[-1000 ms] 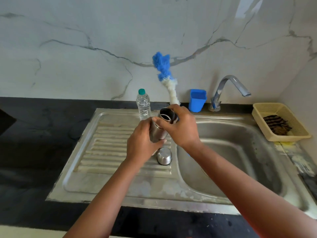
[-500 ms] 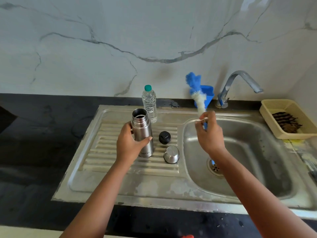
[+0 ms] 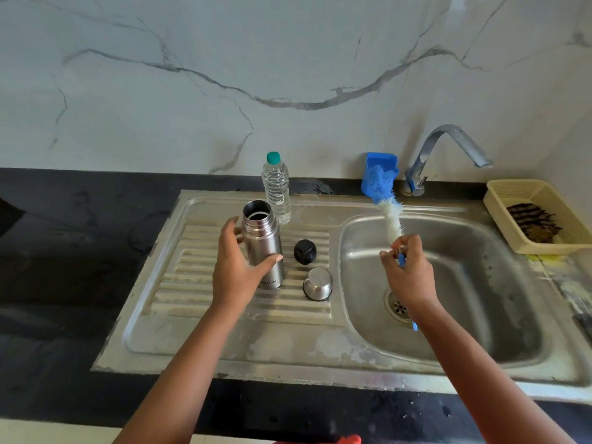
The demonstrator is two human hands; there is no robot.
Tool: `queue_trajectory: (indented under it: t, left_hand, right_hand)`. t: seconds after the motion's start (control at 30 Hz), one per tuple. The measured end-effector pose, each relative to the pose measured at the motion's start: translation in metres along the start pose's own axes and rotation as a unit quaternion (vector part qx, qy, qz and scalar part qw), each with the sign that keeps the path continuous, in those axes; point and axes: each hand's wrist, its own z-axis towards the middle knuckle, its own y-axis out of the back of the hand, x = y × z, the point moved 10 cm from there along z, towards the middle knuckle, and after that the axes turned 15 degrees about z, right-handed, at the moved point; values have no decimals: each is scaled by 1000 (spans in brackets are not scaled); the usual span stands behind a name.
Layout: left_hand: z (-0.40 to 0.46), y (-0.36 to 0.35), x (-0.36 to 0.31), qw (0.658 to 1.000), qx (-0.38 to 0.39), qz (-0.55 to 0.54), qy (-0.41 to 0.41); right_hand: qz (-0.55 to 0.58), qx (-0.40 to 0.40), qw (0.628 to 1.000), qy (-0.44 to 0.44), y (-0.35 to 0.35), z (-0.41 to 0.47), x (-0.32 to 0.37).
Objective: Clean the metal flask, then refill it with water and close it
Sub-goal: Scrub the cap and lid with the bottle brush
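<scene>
The metal flask (image 3: 262, 243) stands upright and uncapped on the ribbed drainboard (image 3: 192, 283). My left hand (image 3: 237, 267) is cupped loosely beside it, thumb tip on its front, fingers straight and slightly off its left side. To its right lie the black stopper (image 3: 305, 251) and the steel cup lid (image 3: 317, 282), upside down. My right hand (image 3: 407, 270) pinches the blue handle of the bottle brush (image 3: 389, 209) over the sink basin (image 3: 464, 283). The blue and white bristles point up and away, toward the back rim.
A clear water bottle (image 3: 276, 190) with a green cap stands behind the flask. A blue holder (image 3: 382, 161) and the tap (image 3: 448, 145) are at the sink's back edge. A yellow basket (image 3: 525, 193) with a dark scrubber sits at the right. Black countertop surrounds the sink.
The brush came out of the flask and moved right over the basin. The flask was stood on the drainboard, and my left hand loosened its grip on it.
</scene>
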Motion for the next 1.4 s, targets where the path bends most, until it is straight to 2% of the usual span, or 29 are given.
queue_trajectory:
  t: [0.07,0.17,0.23,0.3,0.37,0.47,0.53,0.6,0.67,0.77,0.87,1.0,1.1,1.17,1.23,1.3,1.4]
  left_hand:
    - [-10,20,-16,996,-75,17,-41]
    - [-30,51,-57,963,-220,61,-143]
    - [-39,47,-91,940,-238,85,-227]
    - [-38,19,-117,937,-172,93,-291]
    - [-29,-20,-126,946,-68,91,-303]
    - [-10,-89,-114,951,105,157,-243]
    - [2,-125,-95,937,200,232,-169]
    - [9,-147,-80,912,260,297,-115]
    - [11,-162,-73,883,293,353,-96]
    - [16,-170,-68,850,300,424,-83]
    - [23,-171,-69,851,287,436,-62]
    - [27,-164,-81,871,245,421,-63]
    - [38,-155,-107,917,186,344,-82]
    - [47,-145,-125,968,138,200,-64]
    - [50,-142,-129,990,138,-2,31]
    - [41,-152,-126,953,171,-191,159]
    - [30,-173,-122,887,205,-319,263]
  right_hand:
    - [-1,2,1000,-5,3,-2,-4]
    - [3,-1,1000,-13,8,-4,-10]
    - [7,-4,1000,-25,13,-5,-17]
    - [13,-1,999,-40,17,-6,-24]
    - [16,5,999,-50,22,-7,-29]
    - [19,8,998,-57,30,-9,-34]
    - [18,8,998,-66,36,-10,-37]
    - [12,11,997,-71,42,-11,-42]
    - [5,13,997,-72,51,-11,-45]
    - [3,10,998,-60,62,-10,-47]
    - [11,4,998,-57,73,-3,-49]
    - [-11,15,999,-42,82,12,-48]
    - [-48,18,999,-1,87,27,-25]
    - [-79,19,996,39,88,42,-1]
    - [-120,23,990,69,83,60,21]
    - [-181,34,980,75,74,81,37]
    - [-258,53,963,57,62,113,51]
